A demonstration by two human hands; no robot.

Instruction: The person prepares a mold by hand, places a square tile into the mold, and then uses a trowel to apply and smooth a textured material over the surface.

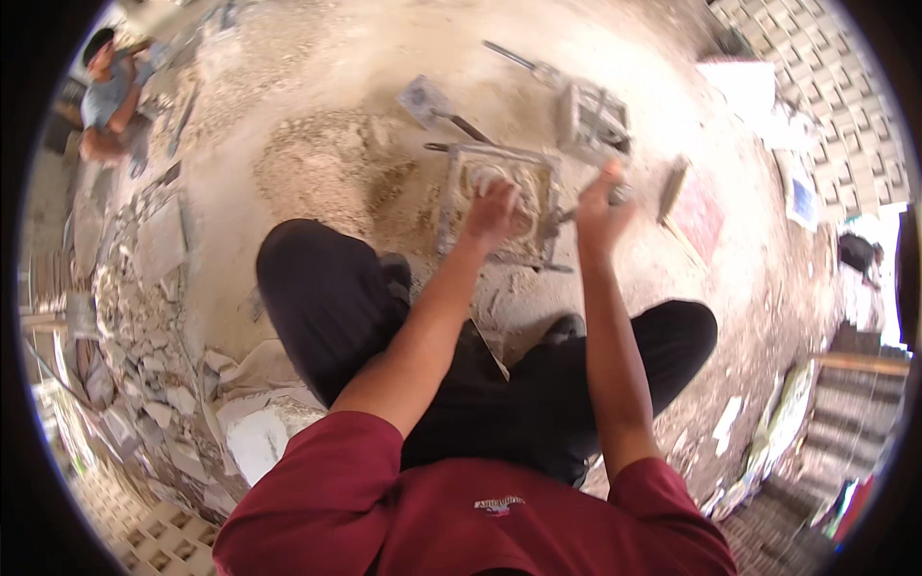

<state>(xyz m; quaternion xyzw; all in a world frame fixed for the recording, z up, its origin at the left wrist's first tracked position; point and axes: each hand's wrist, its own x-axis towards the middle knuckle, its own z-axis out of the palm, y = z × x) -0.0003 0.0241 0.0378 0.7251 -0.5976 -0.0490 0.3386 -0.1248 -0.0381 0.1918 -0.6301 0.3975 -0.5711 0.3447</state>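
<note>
A square metal mould frame (pixel 449 197) with rod-like handles lies on the dusty ground in front of my knees. My left hand (pixel 495 213) reaches down into it, onto pale, wet-looking material inside; its fingers are smeared by motion and partly hidden. Just past the frame's right side, my right hand (pixel 602 213) is closed around something with a grey, rounded end, too blurred to name. Beyond that hand stands a grey box-like mould (pixel 576 120) with tools or bars lying across it.
A heap of sandy material (pixel 322 158) lies left of the frame. A shovel-like tool (pixel 423 101) and another long-handled tool (pixel 523 62) lie beyond. A wooden-backed tool (pixel 674 192) rests by a reddish sheet (pixel 699 216). Broken rubble (pixel 158 365) covers the left; a person (pixel 115 101) crouches far left.
</note>
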